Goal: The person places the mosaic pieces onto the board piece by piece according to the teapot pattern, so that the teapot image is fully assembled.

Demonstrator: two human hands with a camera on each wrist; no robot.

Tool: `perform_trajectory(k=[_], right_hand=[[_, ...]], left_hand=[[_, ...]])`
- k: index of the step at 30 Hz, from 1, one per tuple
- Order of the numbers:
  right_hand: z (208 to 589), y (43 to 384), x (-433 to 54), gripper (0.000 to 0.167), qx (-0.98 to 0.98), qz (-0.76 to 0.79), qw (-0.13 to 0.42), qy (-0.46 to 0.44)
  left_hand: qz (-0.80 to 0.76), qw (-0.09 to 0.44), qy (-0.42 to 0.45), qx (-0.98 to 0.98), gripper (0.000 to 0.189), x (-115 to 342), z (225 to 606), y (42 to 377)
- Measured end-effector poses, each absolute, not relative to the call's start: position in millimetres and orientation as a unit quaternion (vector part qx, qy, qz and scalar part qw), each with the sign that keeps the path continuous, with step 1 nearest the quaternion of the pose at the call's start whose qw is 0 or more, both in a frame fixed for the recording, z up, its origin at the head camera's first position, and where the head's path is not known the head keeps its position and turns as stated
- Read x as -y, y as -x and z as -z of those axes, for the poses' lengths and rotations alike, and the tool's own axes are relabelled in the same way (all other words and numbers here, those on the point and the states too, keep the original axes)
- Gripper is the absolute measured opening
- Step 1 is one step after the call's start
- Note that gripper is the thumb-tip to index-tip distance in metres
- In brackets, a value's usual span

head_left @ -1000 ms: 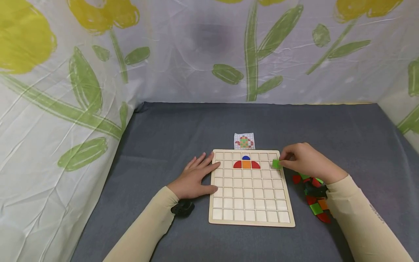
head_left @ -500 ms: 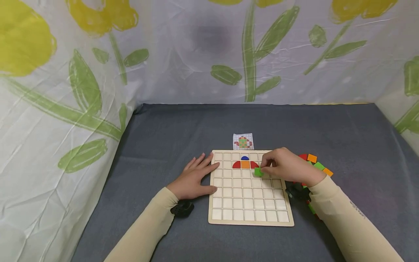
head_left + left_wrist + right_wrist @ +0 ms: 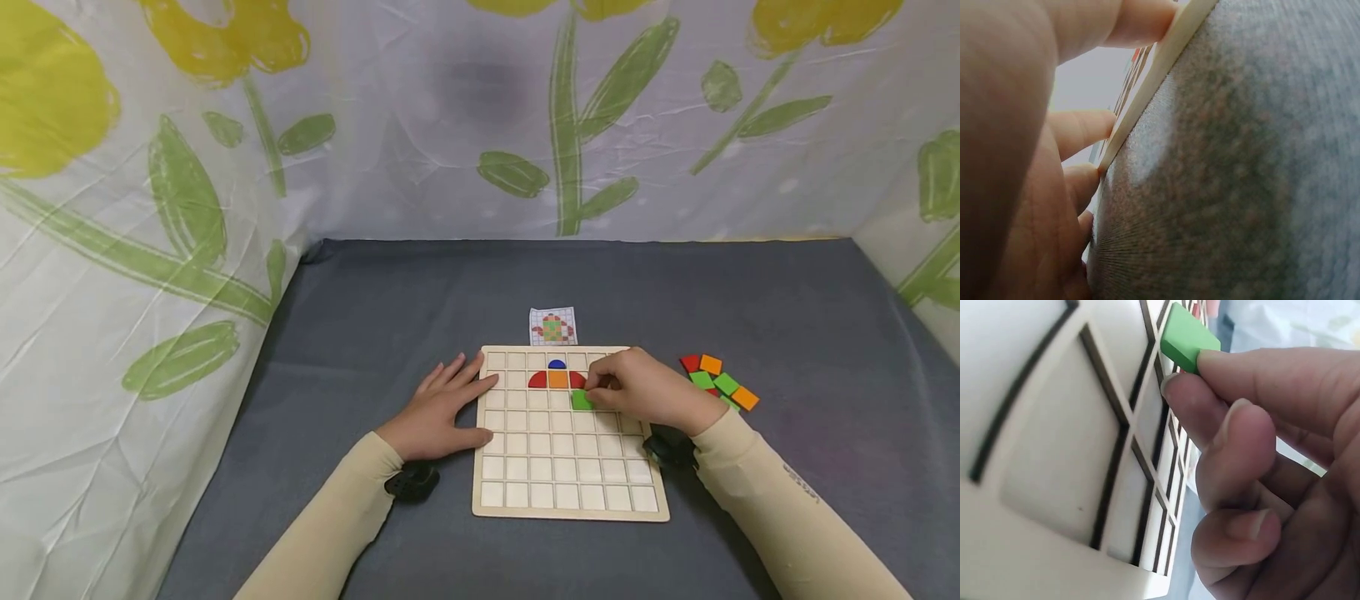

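A wooden grid board lies on the table. My left hand rests at its left edge with fingers spread; in the left wrist view, fingertips touch the board's side. My right hand pinches a green square tile between thumb and finger. The green tile sits over a cell in the third row, just below the right red quarter-circle tile, and looks slightly tilted in the right wrist view. In the second row an orange square tile lies between two red quarter-circles, with a blue half-circle tile above.
A small pattern card with a coloured grid picture lies behind the board. Several loose red, green and orange tiles lie right of the board, partly hidden by my right forearm. A flower-painted white sheet hangs behind the table.
My right hand has carried the green tile leftward from the board's right edge, down to a cell below the right red tile. My left hand has stayed at the board's left edge.
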State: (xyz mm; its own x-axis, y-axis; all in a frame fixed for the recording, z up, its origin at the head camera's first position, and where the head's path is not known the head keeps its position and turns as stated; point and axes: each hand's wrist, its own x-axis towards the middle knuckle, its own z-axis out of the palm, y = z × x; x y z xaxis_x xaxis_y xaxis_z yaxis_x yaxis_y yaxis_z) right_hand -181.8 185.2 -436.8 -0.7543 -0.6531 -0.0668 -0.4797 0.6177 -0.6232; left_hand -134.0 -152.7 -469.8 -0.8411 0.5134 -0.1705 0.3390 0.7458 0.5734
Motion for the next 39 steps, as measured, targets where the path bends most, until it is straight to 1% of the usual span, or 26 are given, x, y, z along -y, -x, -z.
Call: perform_trajectory(k=[24,33,36,39], right_hand=[[443.3,181.8,-186.9,0.012,-0.892,0.314,0.152,0.286],[445.3,182.1,-183.9,0.015,-0.895,0.313,0.147,0.282],[444.4,182.2,-184.5,0.013,-0.895,0.311,0.147,0.284],[442.2,182.0,-187.5,0.007,-0.896,0.306,0.153,0.282]], left_hand=[[-0.265,0.161,-0.229,-0.923,0.081,151.2,469.1,134.1],[-0.270,0.163,-0.230,-0.921,0.081,152.0,467.7,135.1],[-0.268,0.163,-0.230,-0.921,0.081,152.0,468.6,134.8],[-0.265,0.164,-0.229,-0.922,0.081,151.5,468.9,134.6]])
